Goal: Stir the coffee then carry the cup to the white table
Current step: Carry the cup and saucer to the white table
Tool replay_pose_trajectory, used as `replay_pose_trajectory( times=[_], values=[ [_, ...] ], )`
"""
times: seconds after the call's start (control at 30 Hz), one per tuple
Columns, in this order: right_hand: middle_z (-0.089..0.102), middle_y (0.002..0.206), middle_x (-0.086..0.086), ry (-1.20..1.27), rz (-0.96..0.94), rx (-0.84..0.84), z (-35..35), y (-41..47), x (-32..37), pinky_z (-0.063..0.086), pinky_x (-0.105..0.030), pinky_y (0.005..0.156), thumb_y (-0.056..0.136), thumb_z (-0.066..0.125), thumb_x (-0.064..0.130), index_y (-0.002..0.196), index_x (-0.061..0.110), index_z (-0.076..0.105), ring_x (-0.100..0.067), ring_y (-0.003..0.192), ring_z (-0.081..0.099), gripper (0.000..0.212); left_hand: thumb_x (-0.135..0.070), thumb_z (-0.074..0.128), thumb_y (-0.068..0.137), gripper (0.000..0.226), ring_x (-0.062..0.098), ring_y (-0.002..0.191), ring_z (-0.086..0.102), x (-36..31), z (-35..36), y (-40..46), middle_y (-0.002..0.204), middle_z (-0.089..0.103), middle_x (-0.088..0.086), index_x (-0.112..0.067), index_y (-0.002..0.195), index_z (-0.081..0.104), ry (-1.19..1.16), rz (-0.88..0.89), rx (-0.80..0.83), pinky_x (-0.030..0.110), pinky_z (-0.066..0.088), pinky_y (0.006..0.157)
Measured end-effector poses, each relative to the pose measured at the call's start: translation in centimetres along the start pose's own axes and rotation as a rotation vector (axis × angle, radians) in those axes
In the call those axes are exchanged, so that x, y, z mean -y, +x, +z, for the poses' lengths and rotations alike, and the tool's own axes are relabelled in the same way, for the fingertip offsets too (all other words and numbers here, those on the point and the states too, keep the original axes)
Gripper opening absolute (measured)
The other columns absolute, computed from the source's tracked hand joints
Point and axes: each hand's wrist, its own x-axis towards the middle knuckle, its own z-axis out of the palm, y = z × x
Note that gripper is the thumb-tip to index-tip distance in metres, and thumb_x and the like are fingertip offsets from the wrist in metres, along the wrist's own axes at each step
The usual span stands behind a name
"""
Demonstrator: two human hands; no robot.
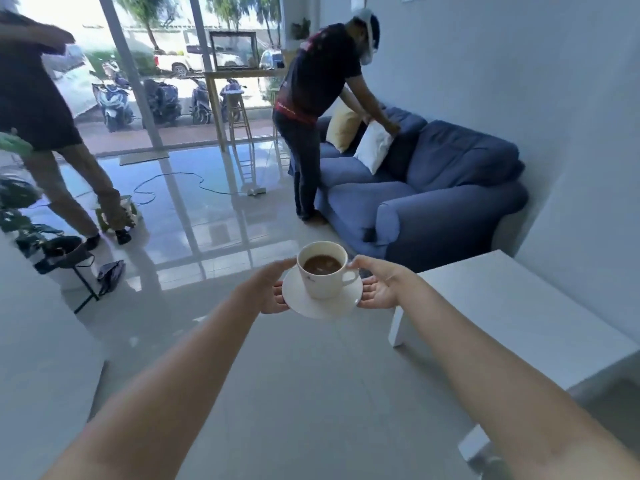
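A white cup full of dark coffee stands upright on a white saucer, held out in front of me above the tiled floor. My left hand grips the saucer's left rim. My right hand holds the right rim, with a fingertip touching the cup near its handle. The low white table stands just to the right of the cup, its near corner about a hand's width from my right hand. No spoon is visible.
A blue sofa stands behind the table against the right wall, and a person bends over its cushions. Another person walks at the far left. A cable lies on the glossy floor. A dark stand and plant sit left.
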Motion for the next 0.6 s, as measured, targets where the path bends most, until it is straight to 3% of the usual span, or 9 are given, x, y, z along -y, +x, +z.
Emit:
replay_pose_trajectory(
  times=[0.1,0.3,0.43,0.53,0.6],
  values=[
    [0.062,0.099,-0.019,0.077,-0.010,-0.091,-3.3,1.8,2.0,0.054,-0.038,0.069,0.076,0.069,0.015,0.129,-0.007,0.046,-0.029,0.081,0.063,0.062,-0.034,0.075,0.081,0.049,0.026,0.081,0.062,-2.3,4.1,3.5,0.097,0.062,0.014,0.005,0.097,0.050,0.078,-0.027,0.068,0.037,0.050,0.091],
    [0.063,0.102,-0.018,0.185,-0.023,-0.210,-9.5,4.1,4.9,0.054,-0.036,0.067,0.076,0.068,0.018,0.120,-0.007,0.051,-0.028,0.081,0.063,0.054,-0.038,0.077,0.078,0.055,0.025,0.081,0.064,-5.3,11.5,9.2,0.103,0.063,0.013,0.002,0.107,0.055,0.239,-0.059,0.171,0.037,0.053,0.073],
    [0.063,0.099,-0.017,0.281,-0.009,-0.278,-14.0,5.9,5.7,0.055,-0.037,0.077,0.074,0.068,0.017,0.118,-0.006,0.052,-0.029,0.083,0.063,0.052,-0.039,0.076,0.078,0.051,0.025,0.080,0.064,-6.1,16.7,13.0,0.100,0.063,0.013,0.000,0.103,0.055,0.336,-0.086,0.254,0.036,0.053,0.063],
    [0.063,0.103,-0.018,0.326,-0.008,-0.329,-17.7,7.2,6.5,0.054,-0.038,0.088,0.073,0.068,0.017,0.118,-0.006,0.051,-0.030,0.091,0.063,0.053,-0.039,0.074,0.081,0.048,0.024,0.081,0.063,-6.3,20.8,15.6,0.098,0.061,0.013,0.000,0.102,0.053,0.362,-0.106,0.280,0.036,0.054,0.072],
    [0.063,0.105,-0.018,0.352,-0.007,-0.361,-20.7,8.2,7.4,0.054,-0.038,0.085,0.072,0.069,0.016,0.121,-0.006,0.050,-0.030,0.090,0.063,0.057,-0.039,0.072,0.083,0.053,0.027,0.092,0.064,-6.5,24.0,17.8,0.105,0.062,0.014,0.001,0.111,0.052,0.393,-0.117,0.309,0.039,0.052,0.084]
  ],
)
